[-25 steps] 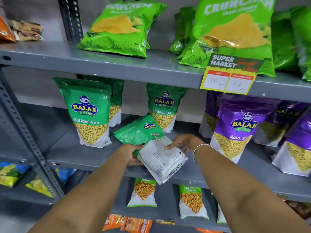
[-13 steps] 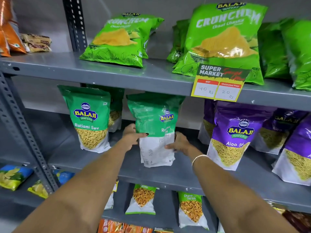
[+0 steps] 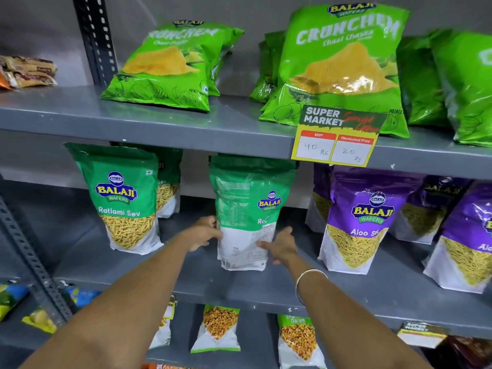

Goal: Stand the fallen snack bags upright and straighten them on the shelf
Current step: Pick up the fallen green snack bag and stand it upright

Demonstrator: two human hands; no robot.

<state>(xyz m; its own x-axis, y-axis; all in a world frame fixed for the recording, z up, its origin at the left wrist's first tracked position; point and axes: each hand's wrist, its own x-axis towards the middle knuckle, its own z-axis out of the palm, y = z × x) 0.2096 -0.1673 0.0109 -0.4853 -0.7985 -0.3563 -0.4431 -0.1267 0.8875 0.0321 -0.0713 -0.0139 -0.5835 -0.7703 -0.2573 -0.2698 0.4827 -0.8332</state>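
Left hand (image 3: pixel 203 233) presses flat on the left edge of the green bag (image 3: pixel 246 209), fingers partly spread, thumb side toward the bag. Right hand (image 3: pixel 281 247) cups the bag's lower right corner, fingers curled onto the white panel. So both hands are loosely closed on the one bag, low down, one per side; neither is clearly nearer, tho the right sits a bit lower and fwd.

Bag stands w/ its long axis vertical, base on the middle shelf (image 3: pixel 239 286), top just under the shelf above. It's straight ahead of the hands, centred between them. It shows its back panel: fine print and a small logo, not the window that the Ratlami Sev bag (image 3: pixel 121 198) to the left shows. A second green bag sits behind it, mostly hidden.

Judgement: it's upright, but prob needs turning about that vertical axis to face front, then nudging in line w/ its neighbour. Purple bags (image 3: pixel 356 222) stand well to the right, upright.
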